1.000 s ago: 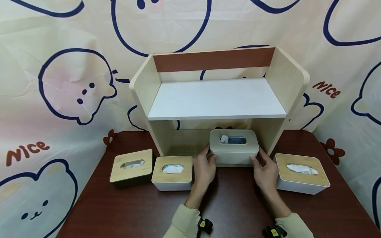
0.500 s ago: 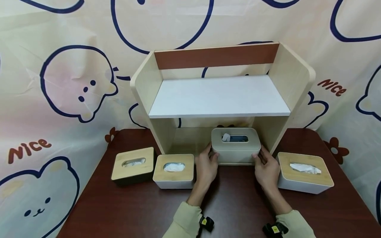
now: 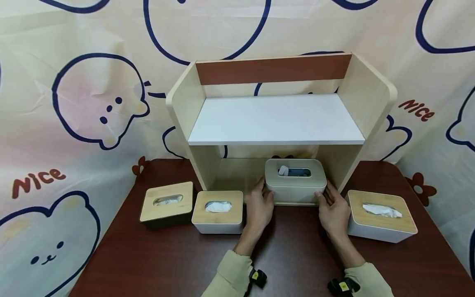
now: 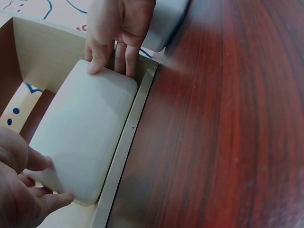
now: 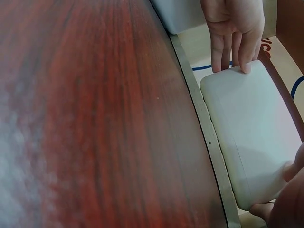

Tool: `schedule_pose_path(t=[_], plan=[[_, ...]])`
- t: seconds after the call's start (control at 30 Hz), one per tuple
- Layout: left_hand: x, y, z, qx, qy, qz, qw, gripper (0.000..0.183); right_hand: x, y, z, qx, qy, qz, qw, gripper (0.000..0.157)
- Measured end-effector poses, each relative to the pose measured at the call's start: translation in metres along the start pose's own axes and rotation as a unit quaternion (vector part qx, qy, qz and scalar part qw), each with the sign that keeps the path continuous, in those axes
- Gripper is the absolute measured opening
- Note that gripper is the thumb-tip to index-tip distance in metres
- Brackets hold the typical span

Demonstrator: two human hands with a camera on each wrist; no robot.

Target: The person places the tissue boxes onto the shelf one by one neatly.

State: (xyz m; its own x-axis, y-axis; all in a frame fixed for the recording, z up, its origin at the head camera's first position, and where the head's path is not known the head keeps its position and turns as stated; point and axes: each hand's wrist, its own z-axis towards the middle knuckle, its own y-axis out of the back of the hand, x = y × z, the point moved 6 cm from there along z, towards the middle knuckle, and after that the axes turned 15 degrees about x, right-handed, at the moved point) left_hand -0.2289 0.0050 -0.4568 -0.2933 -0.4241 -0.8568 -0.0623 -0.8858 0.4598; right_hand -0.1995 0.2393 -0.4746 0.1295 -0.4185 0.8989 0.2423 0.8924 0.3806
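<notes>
A plain off-white tissue box [image 3: 295, 193] with an oval slot in its lid sits upright on the bottom board of the shelf, right of its middle. My left hand [image 3: 259, 208] holds the left end, thumb on the front face. At the right end my right hand [image 3: 335, 212] has its thumb on the front and fingers round the side. Both wrist views show the box's smooth front face [image 4: 85, 128] lying along the front edge of the shelf board, with the fingertips partly hidden behind the ends.
The cream shelf [image 3: 361, 86] has a white upper board [image 3: 274, 121]. On the dark wooden table [image 3: 297, 255] stand a dark box with a wooden lid [image 3: 167, 208] and a white wooden-lidded one [image 3: 217, 214] at left. Another white wooden-lidded tissue box [image 3: 382, 216] is at right.
The head view has shifted slightly, so the scene sits a little higher and further right. Both hands keep hold of the tissue box, which shows no clear movement relative to the shelf.
</notes>
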Motion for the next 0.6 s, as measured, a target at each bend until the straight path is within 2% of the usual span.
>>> schedule_pose_path(t=[0.33,0.6], plan=[[0.0006,0.0014,0.0008,0.001,0.002,0.009,1.0000,0.055,-0.0013,-0.0002,0.0003,0.010,-0.008,0.008,1.000,0.056],[0.0023,-0.0006,-0.0002,0.025,0.012,-0.019,0.9994,0.058,-0.0025,-0.0002,-0.0031,0.027,-0.037,0.016,0.999,0.061]])
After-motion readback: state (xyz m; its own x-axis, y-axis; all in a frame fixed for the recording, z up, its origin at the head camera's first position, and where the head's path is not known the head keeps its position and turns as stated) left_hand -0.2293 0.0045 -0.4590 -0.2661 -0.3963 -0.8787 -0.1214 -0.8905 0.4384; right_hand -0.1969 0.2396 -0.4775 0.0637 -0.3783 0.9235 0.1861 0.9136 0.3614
